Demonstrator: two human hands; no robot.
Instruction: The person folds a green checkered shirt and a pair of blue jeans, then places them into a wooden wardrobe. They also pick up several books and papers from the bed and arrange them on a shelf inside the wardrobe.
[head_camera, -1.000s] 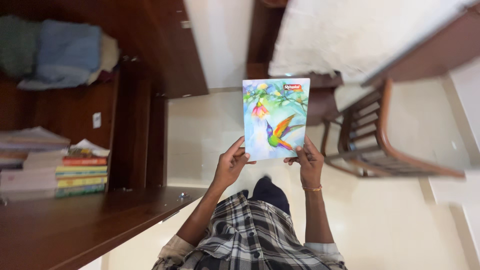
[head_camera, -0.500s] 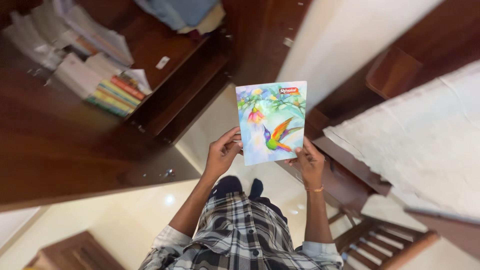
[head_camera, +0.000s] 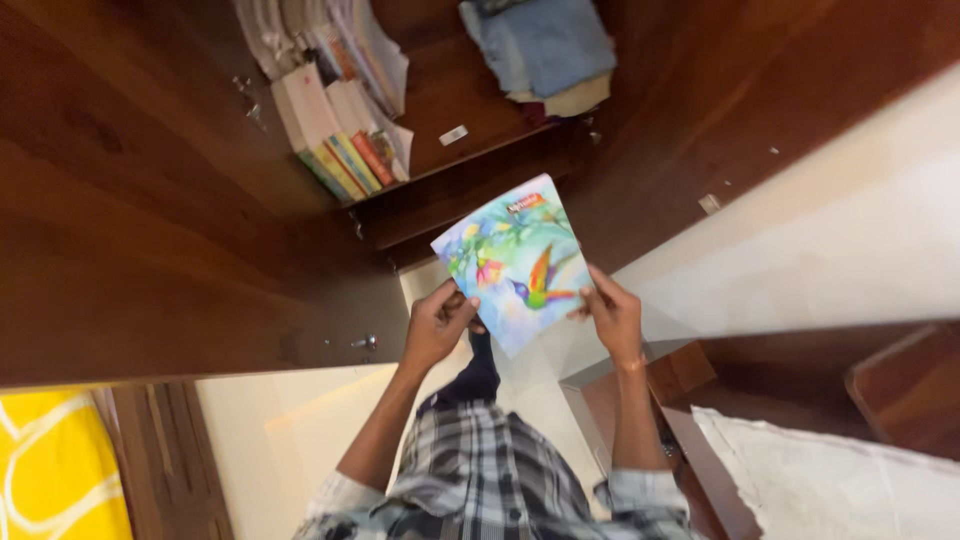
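**Both hands grip a hummingbird notebook**

While the plaid shirt (head_camera: 480, 470) fills the bottom centre of the frame, the left hand (head_camera: 437, 325) is clamped on the lower left edge of the notebook (head_camera: 512, 260) and the right hand (head_camera: 612, 312) is clamped on its lower right edge. It sits tilted at mid-frame, its cover showing a painted hummingbird and flowers. Beyond it, at upper centre, a wooden shelf (head_camera: 470, 130) carries stacked books (head_camera: 345, 150) and folded blue cloth (head_camera: 545, 45).

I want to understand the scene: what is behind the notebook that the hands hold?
Behind the notebook a dark wooden cupboard shows, with books and folded cloth on its shelf. The part directly behind the cover is hidden.
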